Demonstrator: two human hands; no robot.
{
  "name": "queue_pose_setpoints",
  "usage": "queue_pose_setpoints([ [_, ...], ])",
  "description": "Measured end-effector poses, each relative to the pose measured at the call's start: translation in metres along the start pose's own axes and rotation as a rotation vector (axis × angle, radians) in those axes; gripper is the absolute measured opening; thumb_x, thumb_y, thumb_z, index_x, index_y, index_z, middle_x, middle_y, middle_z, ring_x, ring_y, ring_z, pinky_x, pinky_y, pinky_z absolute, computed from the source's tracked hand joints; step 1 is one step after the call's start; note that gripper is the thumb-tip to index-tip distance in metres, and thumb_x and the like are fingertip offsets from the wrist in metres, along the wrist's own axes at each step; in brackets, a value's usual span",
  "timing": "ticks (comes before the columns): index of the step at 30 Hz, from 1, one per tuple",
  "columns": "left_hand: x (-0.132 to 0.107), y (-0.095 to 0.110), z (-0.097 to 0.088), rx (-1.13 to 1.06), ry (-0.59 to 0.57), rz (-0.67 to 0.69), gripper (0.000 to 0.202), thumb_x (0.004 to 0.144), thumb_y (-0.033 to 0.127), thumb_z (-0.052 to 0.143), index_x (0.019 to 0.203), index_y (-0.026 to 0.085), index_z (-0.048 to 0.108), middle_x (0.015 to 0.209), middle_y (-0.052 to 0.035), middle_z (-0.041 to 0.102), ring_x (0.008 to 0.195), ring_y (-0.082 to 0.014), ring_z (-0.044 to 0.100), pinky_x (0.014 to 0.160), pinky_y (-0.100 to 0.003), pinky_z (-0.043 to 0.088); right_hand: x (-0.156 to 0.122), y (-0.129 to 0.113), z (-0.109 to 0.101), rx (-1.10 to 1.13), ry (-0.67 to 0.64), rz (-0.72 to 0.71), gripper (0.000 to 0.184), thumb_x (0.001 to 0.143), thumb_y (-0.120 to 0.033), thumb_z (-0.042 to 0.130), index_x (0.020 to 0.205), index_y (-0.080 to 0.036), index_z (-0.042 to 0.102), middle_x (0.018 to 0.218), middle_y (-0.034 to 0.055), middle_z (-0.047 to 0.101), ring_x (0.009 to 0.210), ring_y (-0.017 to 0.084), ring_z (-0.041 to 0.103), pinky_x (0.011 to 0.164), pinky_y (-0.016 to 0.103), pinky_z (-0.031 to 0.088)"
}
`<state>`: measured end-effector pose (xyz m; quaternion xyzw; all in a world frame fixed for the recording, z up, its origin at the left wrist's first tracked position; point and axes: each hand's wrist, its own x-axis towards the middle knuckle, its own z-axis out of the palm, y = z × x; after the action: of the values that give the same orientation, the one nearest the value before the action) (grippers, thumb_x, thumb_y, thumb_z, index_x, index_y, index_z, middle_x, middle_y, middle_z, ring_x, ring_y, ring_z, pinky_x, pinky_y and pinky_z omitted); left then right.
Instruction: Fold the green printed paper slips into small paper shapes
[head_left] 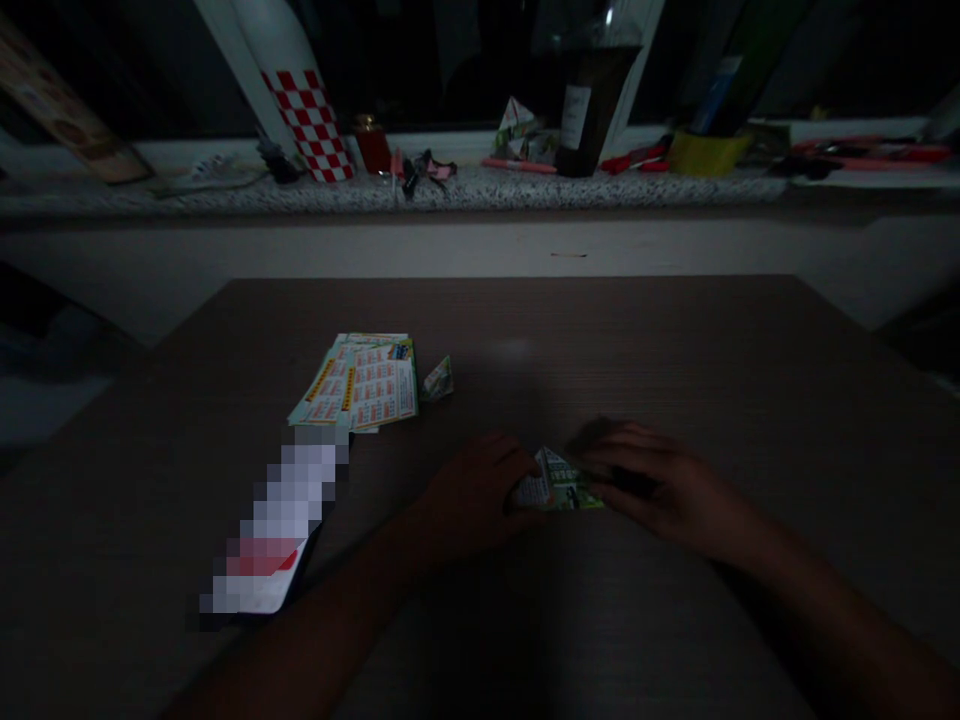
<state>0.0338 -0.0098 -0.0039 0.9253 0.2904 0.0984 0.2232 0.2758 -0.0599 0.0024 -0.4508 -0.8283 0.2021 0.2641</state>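
Observation:
A small folded paper card (564, 482), printed green and white with a peak at its top, lies on the table between my two hands. My left hand (480, 490) has its thumb and fingers closed on the card's left edge. At the right edge, the fingers of my right hand (660, 480) pinch the card, partly in shadow. Left of my hands lies a fanned stack of printed cards (379, 385) with rows of red print. Beside that stack stands another small folded paper piece (439, 380).
A phone (274, 590), its screen blurred out, lies left of my left forearm on the brown table (637, 340). Behind, the granite windowsill (480, 192) holds a red-checkered bottle (311, 125), a dark bottle (581, 115), yellow tape (705, 152) and a folded paper shape (517, 130).

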Motion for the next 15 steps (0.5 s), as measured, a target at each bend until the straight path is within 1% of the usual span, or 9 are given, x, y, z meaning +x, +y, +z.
queue_pose_setpoints([
  [2,0.000,0.000,-0.001,-0.003,-0.011,0.009,0.032,0.081,0.039,0.065,0.104,0.017,0.059,0.104,-0.0063,0.059,0.098,-0.0224,0.052,0.084,-0.033,0.042,0.000,-0.003,-0.001,0.007,-0.057,0.000,0.023,0.083,-0.023,0.066,0.106,-0.022,0.065,0.098,0.0059,0.068,0.096,0.022,0.060,0.086,0.037,0.048],
  [4,0.000,0.000,-0.001,-0.004,-0.017,0.018,0.031,0.082,0.039,0.064,0.103,0.017,0.059,0.102,-0.0065,0.059,0.097,-0.0223,0.052,0.084,-0.033,0.043,0.001,-0.005,0.002,0.016,-0.081,-0.005,0.021,0.080,-0.023,0.068,0.101,-0.021,0.066,0.098,0.0061,0.067,0.097,0.022,0.059,0.086,0.036,0.048],
  [7,0.000,0.001,-0.002,-0.003,-0.022,0.020,0.030,0.083,0.039,0.062,0.103,0.017,0.059,0.103,-0.0066,0.059,0.097,-0.0219,0.052,0.085,-0.033,0.043,0.003,-0.006,0.008,0.033,-0.121,-0.005,0.017,0.081,-0.020,0.067,0.098,-0.020,0.066,0.097,0.0069,0.066,0.098,0.022,0.058,0.087,0.036,0.047],
  [11,-0.001,0.003,-0.002,0.016,-0.058,0.010,0.025,0.086,0.036,0.059,0.102,0.016,0.059,0.104,-0.0066,0.058,0.096,-0.0210,0.053,0.083,-0.032,0.044,0.003,-0.007,0.014,0.050,-0.112,-0.021,0.016,0.086,-0.016,0.061,0.100,-0.020,0.065,0.094,0.0060,0.066,0.092,0.020,0.060,0.083,0.035,0.048],
  [15,-0.003,0.006,-0.001,0.057,-0.047,0.051,0.022,0.088,0.031,0.058,0.104,0.016,0.058,0.105,-0.0062,0.060,0.097,-0.0202,0.054,0.084,-0.031,0.044,0.002,-0.010,0.014,0.041,-0.113,-0.016,0.019,0.085,-0.012,0.060,0.102,-0.021,0.064,0.093,0.0052,0.066,0.090,0.019,0.060,0.082,0.034,0.048],
])
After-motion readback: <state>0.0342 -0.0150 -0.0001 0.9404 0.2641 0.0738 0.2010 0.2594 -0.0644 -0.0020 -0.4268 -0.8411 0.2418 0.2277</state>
